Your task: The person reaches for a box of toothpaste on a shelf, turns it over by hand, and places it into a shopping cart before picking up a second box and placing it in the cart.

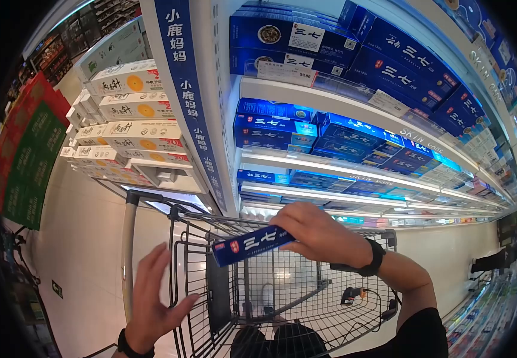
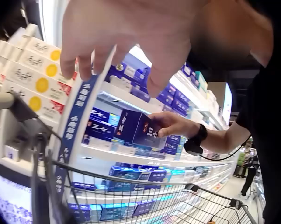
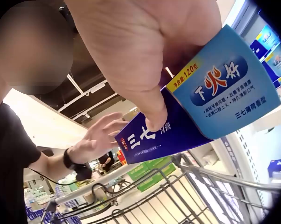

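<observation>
A dark blue toothpaste box point(image 1: 252, 244) with white characters is in my right hand point(image 1: 318, 232), above the shopping cart. In the right wrist view, the thumb of the right hand point(image 3: 145, 60) lies on the dark face of the box point(image 3: 166, 130), and its light blue side faces the camera. My left hand point(image 1: 154, 298) is beside the cart's left side with fingers spread, holding nothing. In the left wrist view, the left hand point(image 2: 131, 37) is near the camera, and the box point(image 2: 135, 128) stands beyond it in the right hand point(image 2: 173, 126).
The wire cart point(image 1: 282, 286) stands below the hands, with a small black and orange device point(image 1: 352, 296) toward its right side. Shelves of blue boxes point(image 1: 306, 45) rise ahead. White and orange boxes point(image 1: 136, 107) are stacked at the left, near a red and green display point(image 1: 28, 155).
</observation>
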`<state>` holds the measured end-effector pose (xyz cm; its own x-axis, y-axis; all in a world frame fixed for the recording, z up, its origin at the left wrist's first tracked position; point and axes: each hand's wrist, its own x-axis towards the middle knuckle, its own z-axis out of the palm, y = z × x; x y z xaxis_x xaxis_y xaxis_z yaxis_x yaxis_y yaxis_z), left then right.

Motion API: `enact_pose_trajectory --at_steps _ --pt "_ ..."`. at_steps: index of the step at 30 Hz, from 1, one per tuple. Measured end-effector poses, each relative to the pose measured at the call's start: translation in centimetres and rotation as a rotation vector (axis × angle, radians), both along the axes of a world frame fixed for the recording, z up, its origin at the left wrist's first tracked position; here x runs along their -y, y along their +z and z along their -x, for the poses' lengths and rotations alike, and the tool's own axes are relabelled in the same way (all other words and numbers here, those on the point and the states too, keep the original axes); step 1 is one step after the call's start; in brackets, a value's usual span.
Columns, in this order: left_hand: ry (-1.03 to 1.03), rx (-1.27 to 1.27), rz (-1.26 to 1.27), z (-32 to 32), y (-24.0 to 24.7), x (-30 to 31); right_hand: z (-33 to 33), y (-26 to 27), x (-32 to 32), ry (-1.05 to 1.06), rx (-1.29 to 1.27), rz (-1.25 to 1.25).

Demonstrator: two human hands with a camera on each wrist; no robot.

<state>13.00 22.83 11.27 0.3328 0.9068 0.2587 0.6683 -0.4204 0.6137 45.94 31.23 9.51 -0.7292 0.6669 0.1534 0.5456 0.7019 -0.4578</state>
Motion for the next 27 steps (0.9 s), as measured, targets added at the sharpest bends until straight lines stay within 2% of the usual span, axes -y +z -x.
enact_pose_trajectory --at_steps 4,7,10,13,15,19,23,27 --pt "-0.239 0.011 0.159 -3.5 -0.8 -3.5 1.4 1.2 1.0 0.033 -0.075 0.070" --pt "-0.288 0.110 0.163 -3.9 -3.1 -5.2 1.5 1.3 0.5 0.010 -0.036 0.089" --pt "-0.269 0.159 0.309 -3.5 -4.2 -6.3 1.3 0.5 -1.0 0.010 0.049 0.282" --pt "-0.259 0.158 0.352 -2.7 -6.3 -6.7 0.6 -0.2 -4.7 -0.144 -0.084 0.108" --pt "-0.258 0.151 0.350 -2.1 -6.9 -6.9 0.4 -0.7 -8.9 -0.259 0.019 -0.153" --pt "-0.242 0.149 0.375 -1.7 -6.9 -6.9 -0.3 -1.4 -17.0 -0.415 0.206 -0.379" --pt "-0.210 0.113 0.471 -1.7 -6.2 -6.7 0.3 0.0 -20.6 -0.587 0.566 -0.063" --pt "-0.276 0.168 0.386 -1.5 -7.0 -6.8 0.3 0.3 -21.5 -0.627 0.688 -0.063"
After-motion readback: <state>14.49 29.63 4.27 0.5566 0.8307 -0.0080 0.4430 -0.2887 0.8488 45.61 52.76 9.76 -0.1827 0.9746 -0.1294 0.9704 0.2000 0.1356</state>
